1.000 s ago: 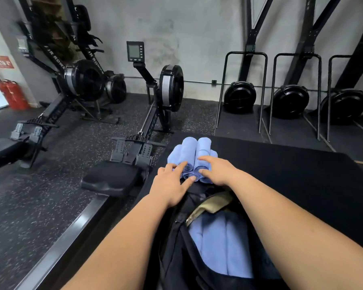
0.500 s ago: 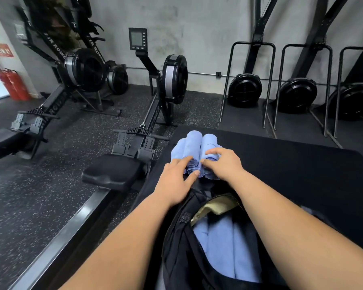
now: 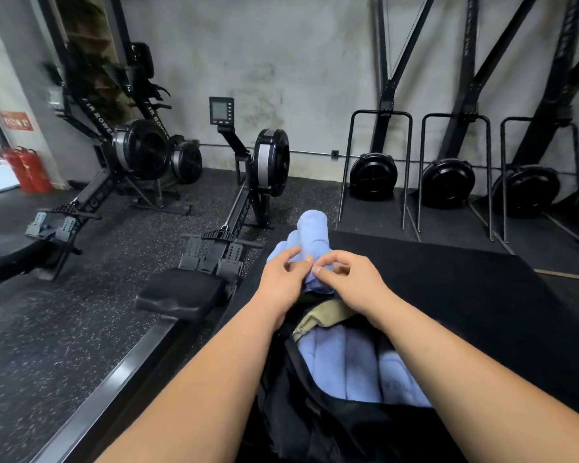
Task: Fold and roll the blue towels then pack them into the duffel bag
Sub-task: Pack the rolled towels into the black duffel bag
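Observation:
A black duffel bag (image 3: 301, 406) lies open on a black platform, with several rolled blue towels (image 3: 345, 365) packed inside it. Just beyond the bag sits a small stack of rolled blue towels (image 3: 313, 230); the top roll is tilted up. My left hand (image 3: 283, 282) and my right hand (image 3: 351, 279) both pinch the near end of that stack with curled fingers. A tan strap (image 3: 321, 317) of the bag shows between my wrists.
The black platform (image 3: 465, 295) stretches to the right. A rowing machine (image 3: 241, 208) stands close on the left with its seat (image 3: 181, 292) beside the platform; another rower (image 3: 114, 168) is further left. Black racks with fan units (image 3: 373, 175) line the back wall.
My fingers went from lying flat over the stack to curling and pinching its near end. The top roll has lifted and tilted upward. The camera view dipped a little.

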